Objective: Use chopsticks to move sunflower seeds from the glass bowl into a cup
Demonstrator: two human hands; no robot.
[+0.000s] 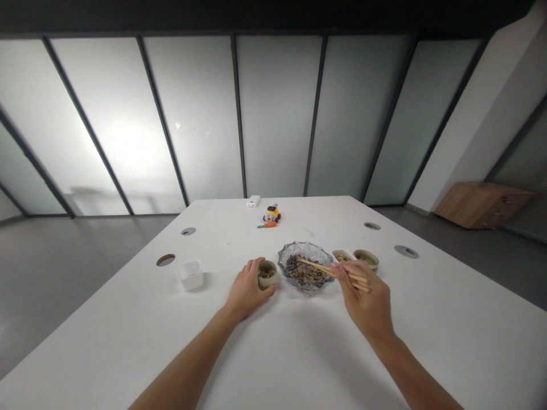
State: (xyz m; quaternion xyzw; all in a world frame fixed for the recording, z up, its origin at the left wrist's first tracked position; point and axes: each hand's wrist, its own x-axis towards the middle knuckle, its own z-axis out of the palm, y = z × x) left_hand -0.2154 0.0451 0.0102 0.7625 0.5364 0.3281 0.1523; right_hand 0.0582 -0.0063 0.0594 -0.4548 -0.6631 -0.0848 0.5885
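Clear glass bowl (317,249) on the tabletop (256,353), set between both hands, seemingly for easy reach; dark round bits (293,263) and brownish strips (310,277) inside. Left hand (249,287) curls round a small cup (268,282) just left of the bowl, thumb and fingers on opposite walls, likely to steady it. Right hand (366,293) clasps chopsticks (317,265) well back from the tips, presumably keeping fingers clear of the bowl; tips among the round bits, whether pinching one I cannot tell. Dish (337,252) and second cup (373,260) right of the bowl, partly hidden by that hand. Tub (191,280) well left of the bowl. Toy (272,214) and carrot (270,225) beyond the bowl, out of the way.
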